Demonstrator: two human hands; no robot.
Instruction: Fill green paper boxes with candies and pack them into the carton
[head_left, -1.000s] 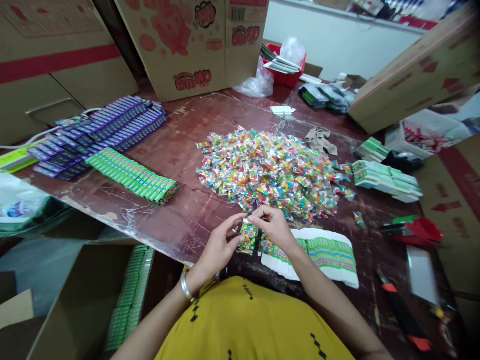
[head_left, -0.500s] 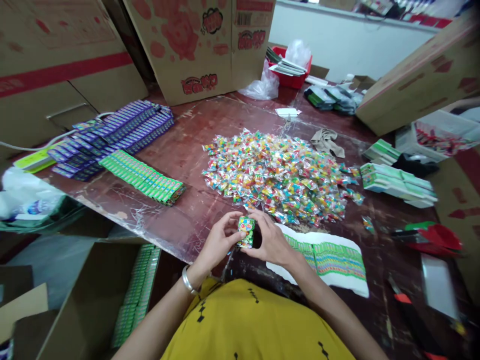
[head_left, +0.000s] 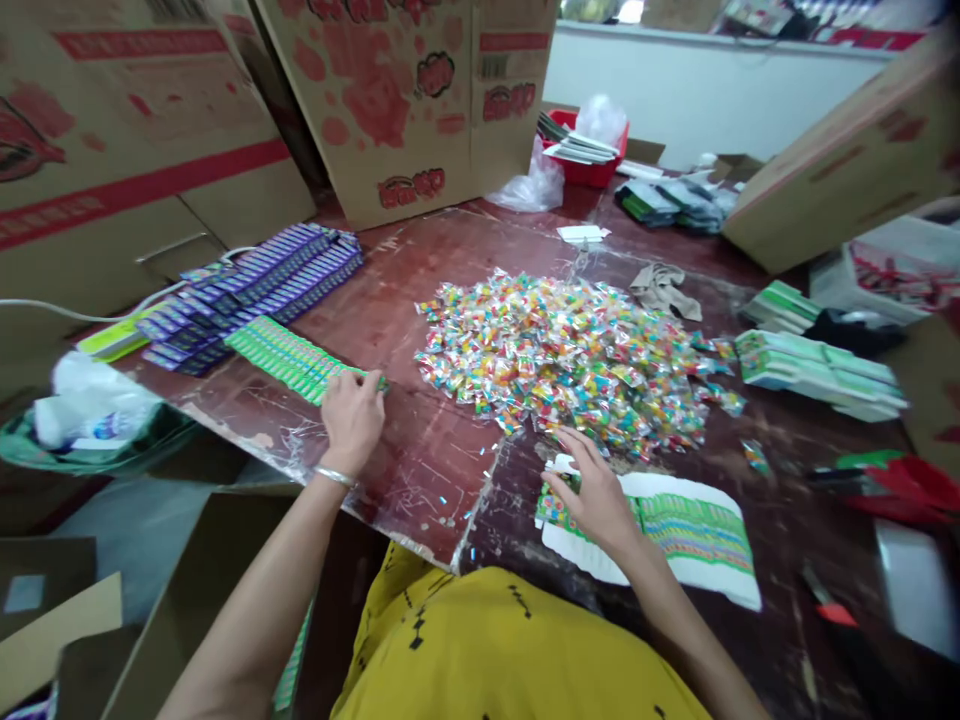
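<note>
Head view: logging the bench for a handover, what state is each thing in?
green boxes, closed, in one row
purple boxes, closed, in rows
candy packets, loose in a heap
flat cartons, unfolded, fanned stack
left hand, on the row's end
right hand, on the flat cartons

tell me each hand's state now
Left hand: curled over the end of the green box row, grip hidden.
Right hand: open, resting on the flat carton stack.

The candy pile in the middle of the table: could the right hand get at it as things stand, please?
Probably yes. The right hand rests on the flat cartons just short of the near edge of the candy pile, with nothing standing between them.
</note>
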